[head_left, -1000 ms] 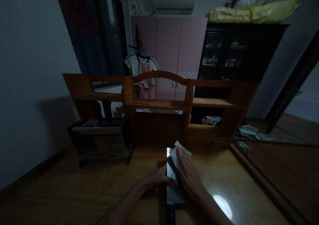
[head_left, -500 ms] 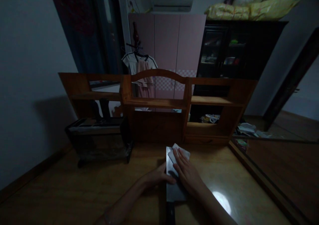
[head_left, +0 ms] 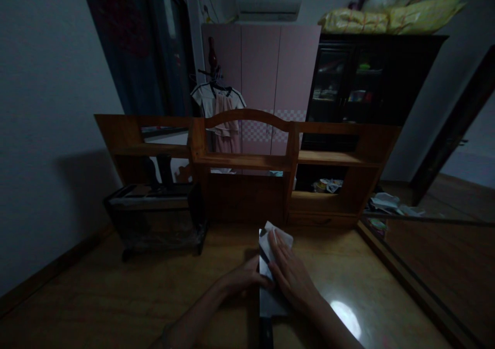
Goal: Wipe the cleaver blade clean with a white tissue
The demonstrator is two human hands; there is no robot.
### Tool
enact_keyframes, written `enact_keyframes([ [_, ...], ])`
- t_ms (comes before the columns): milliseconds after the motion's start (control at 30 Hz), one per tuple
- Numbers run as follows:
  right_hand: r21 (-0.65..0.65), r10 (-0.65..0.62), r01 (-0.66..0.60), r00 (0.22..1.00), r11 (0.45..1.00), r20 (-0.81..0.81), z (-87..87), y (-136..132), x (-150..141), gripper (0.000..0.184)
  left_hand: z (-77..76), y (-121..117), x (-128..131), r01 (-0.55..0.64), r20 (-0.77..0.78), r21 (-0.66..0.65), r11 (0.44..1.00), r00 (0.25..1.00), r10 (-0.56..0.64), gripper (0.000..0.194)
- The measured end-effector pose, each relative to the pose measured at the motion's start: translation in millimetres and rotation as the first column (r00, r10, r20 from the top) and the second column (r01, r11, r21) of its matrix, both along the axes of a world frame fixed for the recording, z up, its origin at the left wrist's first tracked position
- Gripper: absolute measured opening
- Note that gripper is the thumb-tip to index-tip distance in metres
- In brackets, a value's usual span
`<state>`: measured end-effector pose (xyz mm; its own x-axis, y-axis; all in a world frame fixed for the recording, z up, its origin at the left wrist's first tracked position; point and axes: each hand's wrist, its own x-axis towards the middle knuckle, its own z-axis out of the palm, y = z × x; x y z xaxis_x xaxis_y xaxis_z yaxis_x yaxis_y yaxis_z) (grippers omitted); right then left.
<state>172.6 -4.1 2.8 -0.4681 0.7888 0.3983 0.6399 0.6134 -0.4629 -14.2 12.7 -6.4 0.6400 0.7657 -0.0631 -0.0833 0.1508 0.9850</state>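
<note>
A broad cleaver [head_left: 270, 300] lies flat on the wooden table [head_left: 116, 292], its dark handle toward me. My right hand [head_left: 292, 277] presses a white cloth [head_left: 275, 239] flat onto the blade, fingers stretched out and together. My left hand [head_left: 243, 278] rests against the blade's left edge, its fingers curled on the steel and steadying it. Most of the far end of the blade is hidden under the cloth and my right hand.
A wooden shelf unit [head_left: 247, 168] stands along the table's back edge, with small items in its right compartment [head_left: 327, 185]. A dark rack [head_left: 154, 217] sits at the left. Beyond are a pink wardrobe [head_left: 263, 81] and a dark cabinet [head_left: 367, 81].
My right hand and the cloth have slid slightly along the blade, back toward me and then a little left. The left hand stays at the blade's edge.
</note>
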Motion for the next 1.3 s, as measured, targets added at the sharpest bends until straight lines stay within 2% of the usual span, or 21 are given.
enact_keyframes([
  [100,-0.057,0.093,-0.090,0.994,0.994,0.064,7.4,-8,-5,0.064,-2.5,2,0,-0.026,-0.061,0.021,0.999,0.998,0.027,0.065],
  [200,-0.075,0.100,-0.094,0.991,0.993,0.087,9.2,-9,-6,0.062,-4.1,2,0,-0.025,-0.058,0.006,1.000,0.998,0.026,0.071],
  [433,-0.023,-0.035,0.036,0.997,0.999,0.071,-2.0,3,1,0.064,-0.9,0,0,0.011,0.047,-0.016,1.000,0.999,-0.011,0.090],
  [633,0.002,-0.167,0.167,0.986,0.986,0.018,-18.7,9,5,0.073,5.2,-4,0,0.019,0.065,-0.042,0.999,0.998,-0.016,0.084],
  [733,0.028,-0.204,0.205,0.979,0.978,-0.026,-15.9,9,7,0.072,8.5,-5,-1,0.025,0.074,-0.035,0.999,0.997,-0.023,0.079],
  [833,0.066,-0.162,0.166,0.985,0.984,-0.058,-3.1,4,5,0.073,7.4,-4,-1,0.018,0.049,-0.046,0.999,0.999,-0.016,0.079],
  [1000,0.005,0.071,-0.071,0.997,0.997,0.040,15.3,-10,-3,0.070,-2.3,0,-2,-0.013,-0.081,-0.012,1.000,0.997,0.012,0.064],
  [1100,-0.049,0.169,-0.165,0.981,0.985,0.094,19.1,-16,-7,0.064,-4.0,0,-2,-0.051,-0.086,0.057,0.997,0.995,0.056,0.072],
  [1167,-0.065,0.153,-0.147,0.984,0.987,0.093,18.9,-17,-8,0.063,-1.9,-1,-2,-0.049,-0.076,0.089,0.995,0.996,0.055,0.073],
  [1300,-0.049,0.058,-0.053,0.992,0.997,0.110,11.0,-9,-5,0.062,4.8,-3,1,-0.018,-0.041,0.009,1.000,0.999,0.019,0.078],
])
